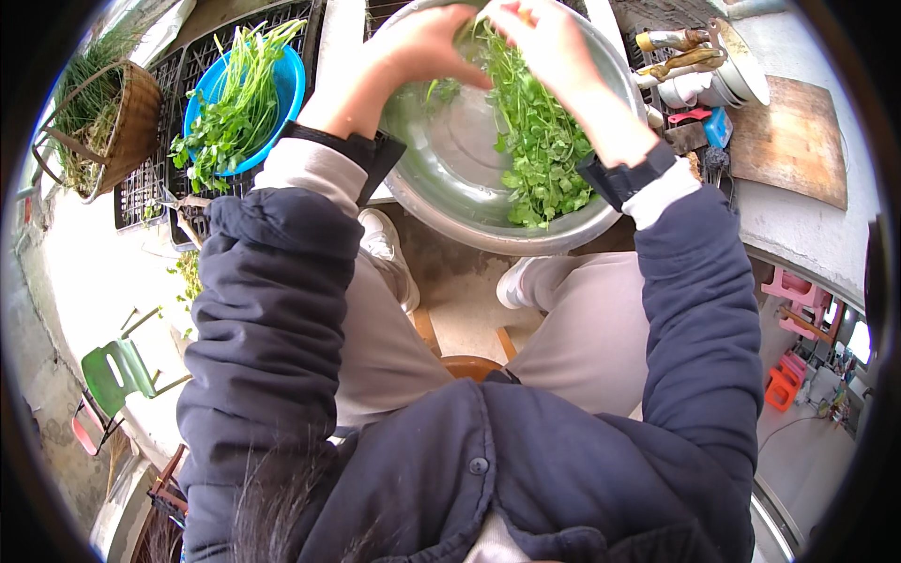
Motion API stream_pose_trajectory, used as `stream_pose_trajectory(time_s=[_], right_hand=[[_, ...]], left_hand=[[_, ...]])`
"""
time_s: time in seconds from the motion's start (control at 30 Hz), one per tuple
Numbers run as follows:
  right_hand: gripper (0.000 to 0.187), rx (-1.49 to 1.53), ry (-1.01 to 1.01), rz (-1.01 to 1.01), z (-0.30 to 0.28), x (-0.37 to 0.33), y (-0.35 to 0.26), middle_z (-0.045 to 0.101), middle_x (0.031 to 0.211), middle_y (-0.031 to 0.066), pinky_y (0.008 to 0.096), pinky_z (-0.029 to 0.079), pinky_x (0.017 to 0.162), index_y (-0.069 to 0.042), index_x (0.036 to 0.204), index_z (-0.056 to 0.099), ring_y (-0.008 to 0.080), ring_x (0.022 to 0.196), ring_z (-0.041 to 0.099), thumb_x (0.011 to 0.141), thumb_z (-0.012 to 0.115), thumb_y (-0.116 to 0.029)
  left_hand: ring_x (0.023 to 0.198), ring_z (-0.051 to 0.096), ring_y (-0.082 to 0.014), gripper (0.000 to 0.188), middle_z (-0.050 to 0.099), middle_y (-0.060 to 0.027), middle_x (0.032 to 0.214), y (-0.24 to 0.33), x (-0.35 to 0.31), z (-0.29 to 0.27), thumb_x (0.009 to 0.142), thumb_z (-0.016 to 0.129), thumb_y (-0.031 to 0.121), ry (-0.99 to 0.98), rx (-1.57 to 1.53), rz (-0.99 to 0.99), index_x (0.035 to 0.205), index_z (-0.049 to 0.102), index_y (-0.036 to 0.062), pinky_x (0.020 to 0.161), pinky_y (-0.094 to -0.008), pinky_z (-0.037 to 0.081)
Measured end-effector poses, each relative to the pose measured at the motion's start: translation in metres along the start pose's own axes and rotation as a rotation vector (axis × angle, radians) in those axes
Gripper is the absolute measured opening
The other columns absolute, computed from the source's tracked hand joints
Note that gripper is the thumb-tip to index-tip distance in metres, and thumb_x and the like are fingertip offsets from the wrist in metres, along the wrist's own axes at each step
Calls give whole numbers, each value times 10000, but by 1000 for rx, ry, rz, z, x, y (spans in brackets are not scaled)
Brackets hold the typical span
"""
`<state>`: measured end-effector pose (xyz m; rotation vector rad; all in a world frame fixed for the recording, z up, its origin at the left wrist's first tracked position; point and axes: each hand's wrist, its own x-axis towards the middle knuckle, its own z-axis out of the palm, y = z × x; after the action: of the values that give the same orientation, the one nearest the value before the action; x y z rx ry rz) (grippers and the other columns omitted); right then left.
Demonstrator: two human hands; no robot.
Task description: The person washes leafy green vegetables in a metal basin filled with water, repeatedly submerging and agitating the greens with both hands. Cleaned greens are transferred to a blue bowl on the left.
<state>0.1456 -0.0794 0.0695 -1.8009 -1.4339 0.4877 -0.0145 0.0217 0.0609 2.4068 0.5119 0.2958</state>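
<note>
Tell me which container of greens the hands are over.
The large silver basin; the blue bowl and brown wicker basket sit off to the left.

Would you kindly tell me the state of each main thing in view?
Left hand: over the basin, open, thumb apart from fingers
Right hand: fingers bent at the stem ends; grip unclear
Leafy greens: loose, lying along the basin's right side
Metal basin: holding the greens
Blue bowl: heaped with leafy stalks overhanging its rim
Woven basket: filled with thin greens
Cutting board: lying flat, stained
</note>
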Motion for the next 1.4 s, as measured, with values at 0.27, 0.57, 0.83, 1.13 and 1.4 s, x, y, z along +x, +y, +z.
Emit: stream_pose_trajectory(time_s=[0.27,0.57,0.83,1.13,1.4], right_hand=[[101,326,317,-316,-27,9,-65,559,823,1,212,434,691,-27,990,565,64,755,517,980,530,-122],[170,593,158,-266,-27,7,-70,548,933,-5,212,436,774,-46,1128,517,62,853,522,995,524,-151],[289,583,-52,108,-35,9,-11,604,929,4,213,453,695,-19,1150,572,73,825,564,911,660,-157],[358,370,-558,526,6,-14,58,634,963,98,282,544,771,26,1151,584,151,855,630,922,633,-245],[431,-785,-625,148,19,-32,90,668,1002,200,412,511,851,-7,976,656,354,951,642,792,707,-393]], left_hand=[[1250,485,-231,828,492,-148,1346,69,9,6,769,683,-72,324,-857,366,1465,241,7,1021,-352,422],[847,655,-368,210,662,-222,883,53,-8,-14,952,521,184,364,-70,44,1069,575,18,741,-460,506],[901,589,-437,226,629,-253,936,-39,-59,-126,951,484,136,775,336,-132,1055,569,-45,786,-448,468],[1164,546,-411,797,574,-294,1204,-168,-118,-108,808,718,452,170,687,-811,1396,398,20,961,-459,457],[980,654,-327,344,673,-186,1061,-47,-29,-33,843,668,263,321,62,-184,1085,670,19,868,-385,507]])
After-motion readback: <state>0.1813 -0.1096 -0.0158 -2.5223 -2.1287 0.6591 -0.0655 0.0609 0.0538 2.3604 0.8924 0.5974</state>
